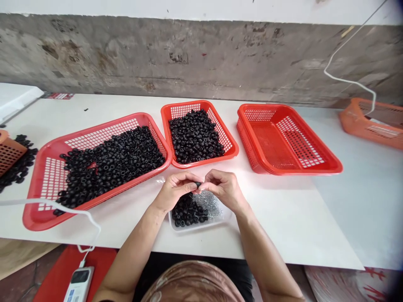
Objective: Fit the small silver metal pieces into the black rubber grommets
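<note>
The left hand (175,191) and right hand (223,189) meet now, both grips narrow on one black rubber grommet (197,184) (barely showing between the fingers), just above the clear plastic tray (224,217) with more grommets (189,212) heaped inside.

Here's the action at the white table (283,228): the left hand (174,192) and right hand (223,189) come together, pinching a black rubber ring (197,184) between them, right over a shallow clear plastic tray (201,225)! In that tray, a cluster of black rubber rings (189,212) sits beside a glittering heap of small silver pieces (209,203). Just ahead, two red plastic baskets (185,110) touch corners, both piled with rings, and a third red basket (267,138) sits off to the right
</note>
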`<state>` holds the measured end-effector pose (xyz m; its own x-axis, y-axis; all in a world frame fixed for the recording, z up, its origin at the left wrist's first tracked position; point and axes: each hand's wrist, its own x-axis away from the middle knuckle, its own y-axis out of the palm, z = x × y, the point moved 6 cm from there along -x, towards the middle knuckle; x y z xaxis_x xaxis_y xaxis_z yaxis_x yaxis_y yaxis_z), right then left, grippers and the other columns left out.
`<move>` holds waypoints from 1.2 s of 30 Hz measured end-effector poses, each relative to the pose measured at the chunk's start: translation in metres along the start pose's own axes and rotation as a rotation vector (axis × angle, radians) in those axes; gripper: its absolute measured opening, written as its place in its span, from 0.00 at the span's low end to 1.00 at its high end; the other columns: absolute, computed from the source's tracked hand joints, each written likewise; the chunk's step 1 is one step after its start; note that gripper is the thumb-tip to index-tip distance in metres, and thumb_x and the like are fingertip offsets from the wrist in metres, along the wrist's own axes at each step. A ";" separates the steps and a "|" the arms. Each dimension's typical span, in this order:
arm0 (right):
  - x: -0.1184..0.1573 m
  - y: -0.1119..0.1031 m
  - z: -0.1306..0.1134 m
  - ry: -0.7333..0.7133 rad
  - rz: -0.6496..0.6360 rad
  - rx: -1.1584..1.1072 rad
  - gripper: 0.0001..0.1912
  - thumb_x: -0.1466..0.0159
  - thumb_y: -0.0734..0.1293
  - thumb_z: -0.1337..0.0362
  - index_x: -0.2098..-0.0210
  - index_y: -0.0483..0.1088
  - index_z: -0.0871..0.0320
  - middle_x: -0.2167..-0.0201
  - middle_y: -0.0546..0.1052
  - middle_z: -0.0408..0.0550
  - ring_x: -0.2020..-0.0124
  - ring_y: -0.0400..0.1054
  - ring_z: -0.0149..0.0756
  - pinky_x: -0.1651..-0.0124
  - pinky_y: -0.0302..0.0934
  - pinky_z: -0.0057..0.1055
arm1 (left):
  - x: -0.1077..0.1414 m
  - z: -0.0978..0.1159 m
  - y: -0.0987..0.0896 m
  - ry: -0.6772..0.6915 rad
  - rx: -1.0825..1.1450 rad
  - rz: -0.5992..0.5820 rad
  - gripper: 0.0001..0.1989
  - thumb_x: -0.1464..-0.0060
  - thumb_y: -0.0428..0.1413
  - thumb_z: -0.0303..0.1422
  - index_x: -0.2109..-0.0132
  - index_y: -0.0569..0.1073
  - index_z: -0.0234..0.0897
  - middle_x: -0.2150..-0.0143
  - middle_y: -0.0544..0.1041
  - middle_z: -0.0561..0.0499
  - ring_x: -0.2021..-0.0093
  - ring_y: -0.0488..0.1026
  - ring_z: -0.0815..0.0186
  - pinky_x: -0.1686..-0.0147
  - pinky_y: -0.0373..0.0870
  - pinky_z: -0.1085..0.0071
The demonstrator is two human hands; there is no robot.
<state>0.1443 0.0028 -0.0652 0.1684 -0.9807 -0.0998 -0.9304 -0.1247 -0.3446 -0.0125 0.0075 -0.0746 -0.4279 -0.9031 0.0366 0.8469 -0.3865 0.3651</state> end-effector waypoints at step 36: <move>0.005 0.010 -0.006 0.178 0.088 -0.349 0.21 0.38 0.70 0.44 0.70 0.73 0.58 0.78 0.74 0.44 0.83 0.54 0.25 0.80 0.53 0.26 | 0.001 -0.002 -0.001 0.040 -0.040 0.199 0.12 0.51 0.70 0.36 0.59 0.82 0.36 0.68 0.83 0.50 0.70 0.78 0.66 0.64 0.77 0.68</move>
<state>0.1340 -0.0044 -0.0640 0.0530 -0.9968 0.0594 -0.9986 -0.0532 -0.0014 -0.0132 0.0065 -0.0763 -0.2386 -0.9688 0.0667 0.9257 -0.2062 0.3170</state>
